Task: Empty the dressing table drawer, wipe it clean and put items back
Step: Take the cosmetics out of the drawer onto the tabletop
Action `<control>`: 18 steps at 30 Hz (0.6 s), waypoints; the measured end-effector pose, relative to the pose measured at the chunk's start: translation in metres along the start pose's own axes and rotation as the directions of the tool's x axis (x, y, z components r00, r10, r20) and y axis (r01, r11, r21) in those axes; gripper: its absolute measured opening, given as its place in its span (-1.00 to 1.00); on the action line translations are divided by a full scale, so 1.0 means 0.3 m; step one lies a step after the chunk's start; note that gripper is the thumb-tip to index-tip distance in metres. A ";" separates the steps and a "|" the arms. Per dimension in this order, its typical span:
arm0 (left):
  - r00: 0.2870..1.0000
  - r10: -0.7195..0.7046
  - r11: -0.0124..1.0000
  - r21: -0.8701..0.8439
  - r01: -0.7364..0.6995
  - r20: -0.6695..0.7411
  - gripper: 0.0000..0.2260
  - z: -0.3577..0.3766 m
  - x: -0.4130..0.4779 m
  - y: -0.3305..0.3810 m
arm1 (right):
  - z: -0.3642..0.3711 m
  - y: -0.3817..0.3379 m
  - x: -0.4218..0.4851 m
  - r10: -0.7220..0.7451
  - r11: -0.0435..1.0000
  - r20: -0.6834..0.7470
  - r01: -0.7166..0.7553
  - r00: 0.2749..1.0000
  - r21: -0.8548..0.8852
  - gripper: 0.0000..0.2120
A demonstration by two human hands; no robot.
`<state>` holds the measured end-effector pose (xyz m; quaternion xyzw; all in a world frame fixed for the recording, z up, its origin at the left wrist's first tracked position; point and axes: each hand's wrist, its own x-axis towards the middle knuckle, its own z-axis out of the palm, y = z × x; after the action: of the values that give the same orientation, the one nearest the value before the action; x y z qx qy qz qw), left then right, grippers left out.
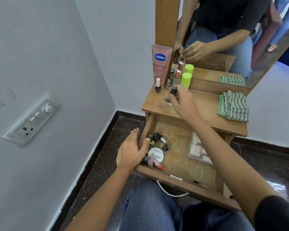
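**Drawer open, some bottles on the tabletop, more inside**

Drawer [182,165] stands pulled out from under the wooden tabletop [200,112], and green scribbles mark its floor. In its left part lie a cluster of small nail polish bottles [157,139], a round white tin [156,154] lettered "NAIL POLISH", and a red-ended tube [159,165] by the front wall. A clear packet [198,150] of pale pieces sits toward the right, partly under the right forearm.

The right hand [182,104] reaches over the tabletop, fingers curled round a clear bottle [168,99] with a dark cap. The bottle is blurred, and whether it touches the wood cannot be told. The left hand [132,152] is spread and relaxed at the drawer's front left corner, thumb over the side wall, holding nothing.

At the back left of the tabletop, against the mirror [232,47], stand a pink Vaseline tube [161,64], a white-capped polish bottle [157,87], a few small bottles just beside it, and a green-capped container [186,80]. A green-and-white striped cloth [233,106] lies crumpled at the right end, well apart from them.

A wall switchboard [32,120] is on the left wall.
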<state>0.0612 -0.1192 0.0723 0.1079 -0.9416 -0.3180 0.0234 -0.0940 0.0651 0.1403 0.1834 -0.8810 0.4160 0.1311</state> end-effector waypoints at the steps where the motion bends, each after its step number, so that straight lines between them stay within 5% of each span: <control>1: 1.000 0.000 1.000 0.000 0.000 0.000 -0.38 -0.001 0.000 0.000 | 0.008 0.011 0.039 0.010 0.999 -0.012 -0.011 1.000 -0.042 -0.93; 7: 1.000 0.000 1.000 -0.008 0.000 0.001 -0.39 -0.002 0.000 0.001 | 0.091 0.086 0.135 0.024 0.988 0.016 -0.021 1.000 -0.156 -0.78; 18: 1.000 0.000 1.000 -0.004 0.001 0.009 -0.39 -0.006 0.001 0.003 | 0.183 0.133 0.106 0.176 0.984 -0.195 -0.177 0.965 0.015 -0.79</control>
<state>0.0609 -0.1196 0.0743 0.1066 -0.9411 -0.3202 0.0191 -0.1440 0.0388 0.0910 0.0622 -0.8771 0.4410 0.1796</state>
